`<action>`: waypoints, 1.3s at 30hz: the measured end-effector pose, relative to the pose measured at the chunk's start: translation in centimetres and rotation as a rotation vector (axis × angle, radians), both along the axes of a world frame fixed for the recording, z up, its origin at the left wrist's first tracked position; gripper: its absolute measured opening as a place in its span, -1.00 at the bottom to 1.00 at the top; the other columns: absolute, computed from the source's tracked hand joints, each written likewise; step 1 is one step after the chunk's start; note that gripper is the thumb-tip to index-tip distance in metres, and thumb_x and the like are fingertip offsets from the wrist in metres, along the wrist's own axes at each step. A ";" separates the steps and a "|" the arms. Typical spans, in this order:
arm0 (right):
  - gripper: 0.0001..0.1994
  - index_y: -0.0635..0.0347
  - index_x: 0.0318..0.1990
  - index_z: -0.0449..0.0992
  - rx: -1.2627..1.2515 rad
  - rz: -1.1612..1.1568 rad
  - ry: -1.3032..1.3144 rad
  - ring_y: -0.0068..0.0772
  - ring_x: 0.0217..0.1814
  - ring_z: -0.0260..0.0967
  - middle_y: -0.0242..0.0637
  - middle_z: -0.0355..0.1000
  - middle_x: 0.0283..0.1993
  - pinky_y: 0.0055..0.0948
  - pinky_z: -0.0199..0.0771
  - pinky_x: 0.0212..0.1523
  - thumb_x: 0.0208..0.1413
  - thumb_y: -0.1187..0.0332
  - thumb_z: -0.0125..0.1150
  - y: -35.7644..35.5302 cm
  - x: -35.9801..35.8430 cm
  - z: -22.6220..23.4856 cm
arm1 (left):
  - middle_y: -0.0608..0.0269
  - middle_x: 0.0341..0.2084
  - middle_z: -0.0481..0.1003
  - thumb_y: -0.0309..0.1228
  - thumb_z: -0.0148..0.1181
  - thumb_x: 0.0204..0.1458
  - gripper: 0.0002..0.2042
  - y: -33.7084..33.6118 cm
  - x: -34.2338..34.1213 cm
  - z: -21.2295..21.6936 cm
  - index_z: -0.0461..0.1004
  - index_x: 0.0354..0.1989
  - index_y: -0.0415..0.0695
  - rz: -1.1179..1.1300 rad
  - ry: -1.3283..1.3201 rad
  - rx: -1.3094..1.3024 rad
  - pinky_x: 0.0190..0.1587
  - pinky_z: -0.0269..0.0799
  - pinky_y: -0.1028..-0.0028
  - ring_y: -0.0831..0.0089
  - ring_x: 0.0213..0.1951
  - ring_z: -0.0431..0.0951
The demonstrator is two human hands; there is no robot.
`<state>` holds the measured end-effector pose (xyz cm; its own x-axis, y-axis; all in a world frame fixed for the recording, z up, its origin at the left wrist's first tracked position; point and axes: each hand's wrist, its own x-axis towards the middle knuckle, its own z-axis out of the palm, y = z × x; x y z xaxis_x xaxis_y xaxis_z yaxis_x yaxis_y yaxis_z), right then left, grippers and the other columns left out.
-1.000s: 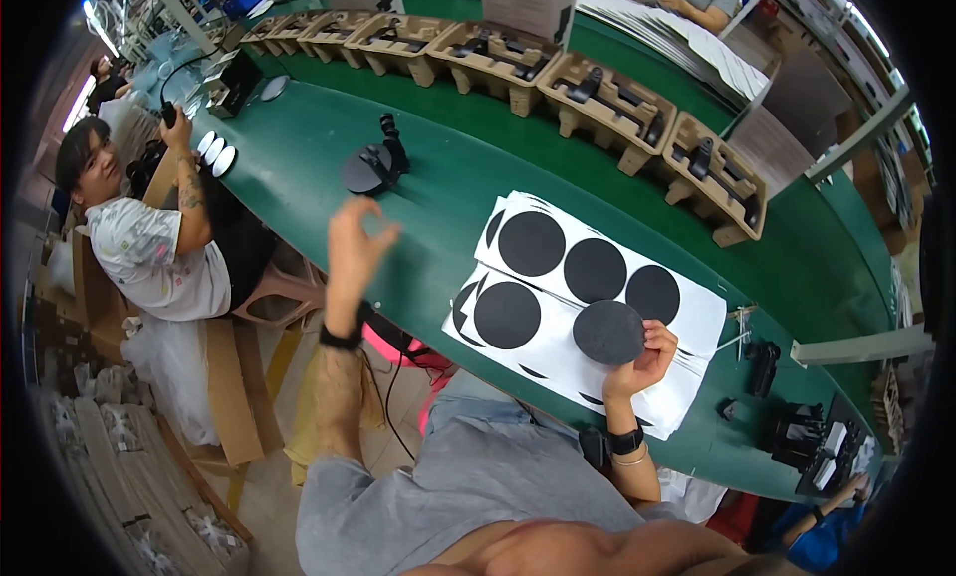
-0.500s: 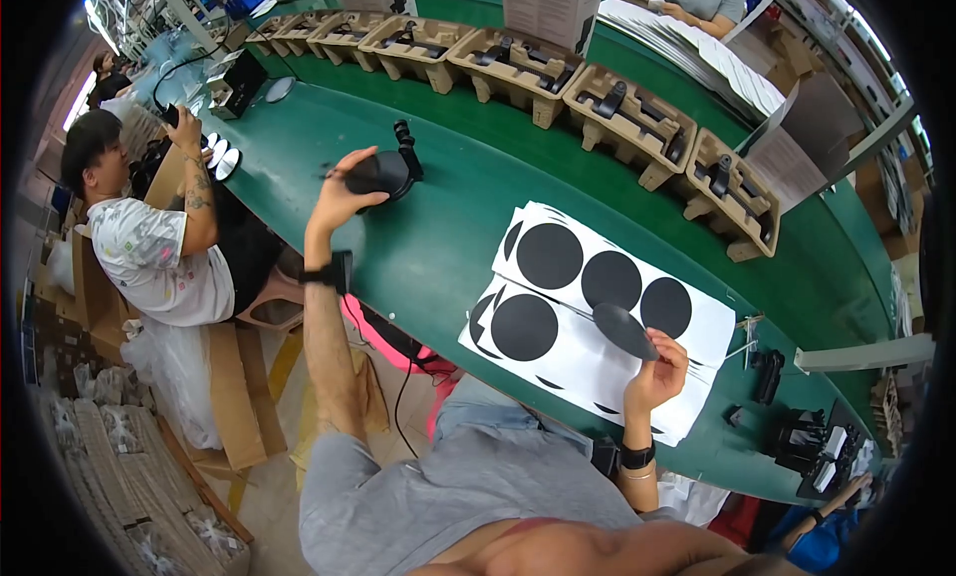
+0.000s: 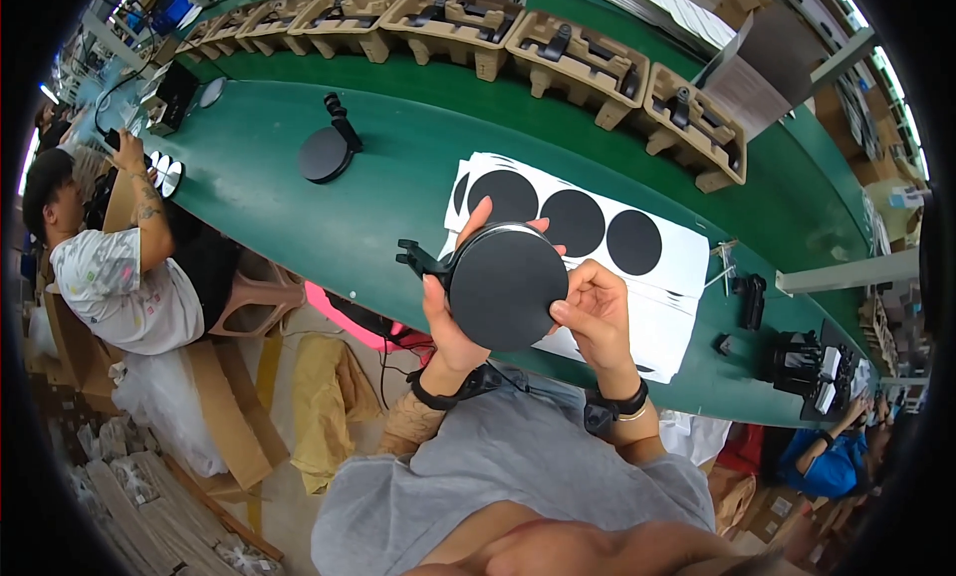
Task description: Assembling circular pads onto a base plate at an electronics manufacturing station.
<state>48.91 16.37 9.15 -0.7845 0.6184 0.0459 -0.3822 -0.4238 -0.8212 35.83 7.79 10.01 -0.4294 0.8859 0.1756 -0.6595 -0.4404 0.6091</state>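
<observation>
From where I stood, the camera sat on the person's head, the left one of a side-by-side pair. It looked steeply down over the grey shirt [image 3: 528,437], so the left hand [image 3: 453,329] and the right hand [image 3: 600,322] were quite near, around the middle of its view. Forward, it reached across the green bench [image 3: 408,163] to the more distant trays [image 3: 553,70], and its wide fisheye lens bent the straight edges toward a dark rim.

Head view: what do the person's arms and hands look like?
Ungloved left hand and right hand; grey, short-sleeved fabric shirt; a black strap with a boxy black unit on each wrist; a thin, pale bracelet on the right; dark markings on the left forearm.
</observation>
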 end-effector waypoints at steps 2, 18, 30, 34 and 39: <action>-0.88 0.32 -0.34 0.33 -0.025 -0.003 0.039 -0.52 -0.41 0.49 -0.21 0.46 -0.38 -0.54 0.59 -0.38 0.02 0.66 0.15 -0.1 0.3 -0.3 | -0.32 0.20 0.11 0.43 -0.42 -0.01 -0.09 0.0 0.4 0.2 -0.29 0.40 0.06 0.020 0.031 -0.004 0.08 0.34 0.00 -0.20 0.09 0.34; -0.87 0.31 -0.35 0.33 0.017 -0.039 0.005 -0.53 -0.42 0.49 -0.23 0.45 -0.40 -0.59 0.56 -0.39 0.01 0.67 0.15 -0.8 1.5 0.1 | -0.34 0.17 0.14 -0.10 0.01 -0.11 -0.15 -0.6 1.4 0.1 -0.22 0.40 0.09 -0.005 0.060 -0.024 0.08 0.34 -0.02 -0.21 0.07 0.35; -0.86 0.39 -0.42 0.42 0.118 -0.118 -0.270 -0.50 -0.47 0.49 -0.22 0.48 -0.45 -0.64 0.47 -0.48 -0.05 0.62 0.31 -0.4 -0.5 1.1 | -0.34 0.18 0.12 -0.22 0.11 -0.17 -0.14 -1.2 0.1 -0.8 -0.13 0.39 0.12 0.059 0.191 0.005 0.11 0.32 -0.01 -0.22 0.14 0.29; -0.76 0.38 -0.43 0.43 0.366 -0.228 -0.540 -0.56 -0.56 0.46 -0.19 0.48 -0.48 -0.64 0.43 -0.52 -0.17 0.52 0.44 -0.4 -0.1 -0.6 | -0.27 0.16 0.19 -0.25 0.05 -0.21 -0.19 -1.4 0.9 -2.9 -0.05 0.33 -0.10 0.100 0.217 -0.082 0.16 0.27 0.04 -0.16 0.12 0.33; -0.64 0.29 -0.40 0.48 0.903 -0.518 -0.570 -0.31 -0.37 0.48 -0.17 0.48 -0.37 -0.46 0.47 -0.33 -0.32 0.33 0.53 -1.2 -0.6 -2.0 | -0.23 0.19 0.16 -0.23 -0.06 -0.17 -0.23 -2.0 0.2 -3.2 -0.08 0.34 -0.05 0.045 0.026 -0.106 0.16 0.27 0.07 -0.15 0.13 0.32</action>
